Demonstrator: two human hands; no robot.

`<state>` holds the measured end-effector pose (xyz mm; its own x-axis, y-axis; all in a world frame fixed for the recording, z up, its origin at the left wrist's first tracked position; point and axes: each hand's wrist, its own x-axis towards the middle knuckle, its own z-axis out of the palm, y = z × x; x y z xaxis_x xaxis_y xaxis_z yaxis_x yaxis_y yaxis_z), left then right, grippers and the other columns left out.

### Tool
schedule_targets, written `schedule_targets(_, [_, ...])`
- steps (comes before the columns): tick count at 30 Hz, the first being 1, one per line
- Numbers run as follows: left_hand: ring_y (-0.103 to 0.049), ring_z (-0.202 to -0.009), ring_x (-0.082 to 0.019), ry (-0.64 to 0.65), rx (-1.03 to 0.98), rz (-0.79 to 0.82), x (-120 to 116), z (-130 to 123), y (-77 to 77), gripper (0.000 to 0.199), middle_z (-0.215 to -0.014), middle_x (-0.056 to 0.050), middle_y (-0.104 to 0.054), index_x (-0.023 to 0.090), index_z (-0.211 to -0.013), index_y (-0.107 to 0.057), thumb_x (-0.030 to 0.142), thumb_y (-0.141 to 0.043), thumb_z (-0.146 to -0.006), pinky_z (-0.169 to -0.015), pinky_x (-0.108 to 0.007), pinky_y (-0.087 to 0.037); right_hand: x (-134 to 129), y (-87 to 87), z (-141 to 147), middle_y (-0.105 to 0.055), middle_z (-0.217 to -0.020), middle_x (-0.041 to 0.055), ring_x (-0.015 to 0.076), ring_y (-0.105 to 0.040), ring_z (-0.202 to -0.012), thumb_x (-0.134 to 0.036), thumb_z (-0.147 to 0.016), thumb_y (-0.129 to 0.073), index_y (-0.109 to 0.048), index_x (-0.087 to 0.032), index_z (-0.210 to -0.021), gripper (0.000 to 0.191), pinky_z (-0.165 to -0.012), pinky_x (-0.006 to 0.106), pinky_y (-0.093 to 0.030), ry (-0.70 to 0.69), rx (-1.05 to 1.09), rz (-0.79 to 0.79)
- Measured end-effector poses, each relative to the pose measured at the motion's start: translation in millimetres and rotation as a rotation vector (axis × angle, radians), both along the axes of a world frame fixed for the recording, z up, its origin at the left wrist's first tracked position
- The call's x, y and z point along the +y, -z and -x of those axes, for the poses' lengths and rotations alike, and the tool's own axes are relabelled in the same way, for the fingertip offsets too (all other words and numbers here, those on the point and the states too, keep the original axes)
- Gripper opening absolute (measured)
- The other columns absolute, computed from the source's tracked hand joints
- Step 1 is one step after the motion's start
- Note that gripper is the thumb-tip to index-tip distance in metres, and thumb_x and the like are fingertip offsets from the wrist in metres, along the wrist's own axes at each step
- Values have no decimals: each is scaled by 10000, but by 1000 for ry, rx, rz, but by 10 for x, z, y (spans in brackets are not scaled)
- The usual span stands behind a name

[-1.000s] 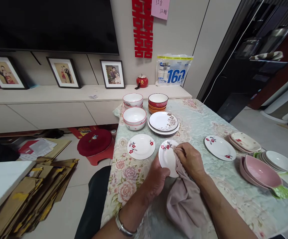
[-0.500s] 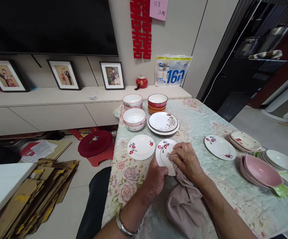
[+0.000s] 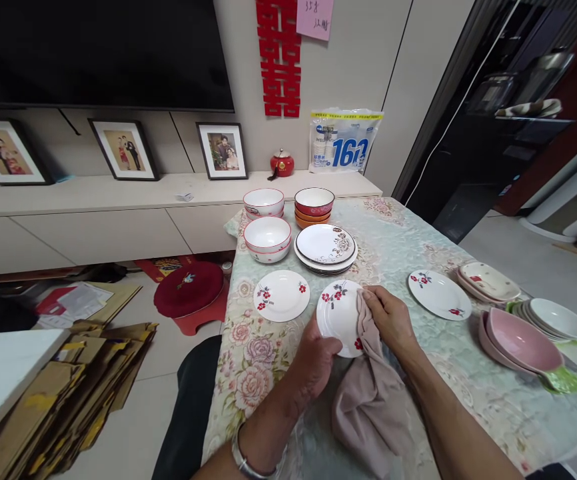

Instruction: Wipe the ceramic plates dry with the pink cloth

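Note:
A white plate with red flowers [image 3: 339,317] is tilted up over the table. My left hand [image 3: 315,357] grips its lower left edge, thumb on the face. My right hand [image 3: 391,320] pinches a grey-brown cloth [image 3: 372,413] against the plate's right edge; the cloth hangs down to the table. Flat on the tablecloth to the left lies a matching flowered plate [image 3: 282,296], and another flowered plate [image 3: 440,295] lies to the right. Behind the held plate is a stack of larger plates [image 3: 325,244] with a brown flower pattern on top.
Bowl stacks [image 3: 268,235] and red-orange bowls [image 3: 314,201] stand at the table's back. Pink bowls [image 3: 526,340], small white bowls [image 3: 561,319] and spotted dishes [image 3: 488,281] sit at the right. A red stool [image 3: 189,290] and flattened cardboard [image 3: 78,387] are left of the table.
My right hand has moved from the plate's face to its right edge with the cloth. More of the plate's face shows, and the plate has shifted slightly right.

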<state>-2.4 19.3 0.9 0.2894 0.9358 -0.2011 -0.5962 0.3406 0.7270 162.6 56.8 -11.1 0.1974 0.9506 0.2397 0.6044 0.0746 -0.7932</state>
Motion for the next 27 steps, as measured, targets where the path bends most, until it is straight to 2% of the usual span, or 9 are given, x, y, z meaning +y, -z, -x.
schedule_targets(5, [-657,-847,-236,161,138,50,-36,41,37,490,-985,-99,-701,154,-1148,-601,247,-690,-675,-688,-352,-548,9,21,-35,-688,-765,24,196,-591,-736,-489,-869,-502,-676,-197,-871,340,-685,294,-445,74,115,-75])
schedule_targets(8, [-667,-717,-208,210,210,30,-50,58,96,482,-908,-95,-692,152,-1139,-593,395,-687,-732,-603,-321,-545,1,-13,-20,-664,-754,7,182,-579,-715,-498,-836,-556,-661,-200,-846,316,-662,283,-445,88,310,-86])
schedule_targets(10, [-656,-627,-187,200,249,-3,-41,57,136,504,-871,-78,-682,164,-1165,-579,438,-668,-752,-559,-308,-535,-6,-58,7,-658,-731,0,176,-578,-670,-496,-797,-606,-648,-202,-823,298,-623,281,-452,65,511,-35])
schedule_targets(13, [-637,-597,-180,106,346,-87,1,58,176,451,-856,-59,-671,179,-1159,-596,428,-632,-784,-545,-310,-527,-17,-125,49,-667,-693,-5,169,-588,-595,-438,-727,-683,-641,-209,-821,251,-578,286,-471,16,836,100])
schedule_targets(16, [-638,-672,-189,7,428,-186,53,86,177,391,-918,-71,-681,187,-1157,-632,372,-600,-814,-610,-322,-534,-22,-167,58,-720,-808,33,189,-641,-650,-355,-694,-703,-663,-201,-859,229,-621,315,-516,-44,1020,192])
schedule_targets(20, [-625,-966,-237,-167,484,-294,101,144,162,316,-1152,-107,-652,188,-1100,-689,250,-594,-805,-835,-360,-512,-25,-198,33,-727,-1043,96,218,-689,-841,-306,-740,-649,-699,-180,-931,234,-758,346,-552,-128,1121,323])
schedule_targets(23, [-551,-1151,-245,-261,570,-441,100,168,180,345,-1188,-92,-644,213,-1035,-726,98,-548,-763,-1043,-393,-373,-32,-208,33,-730,-1052,114,217,-701,-888,-233,-739,-635,-698,-172,-978,254,-782,333,-560,-121,1145,441])
schedule_targets(27, [-486,-1252,-232,-242,619,-612,59,162,213,496,-1304,-78,-580,242,-1090,-710,9,-475,-721,-1109,-399,-289,-44,-203,61,-743,-993,99,191,-711,-775,-101,-656,-684,-689,-161,-990,339,-688,291,-567,-123,1162,534])
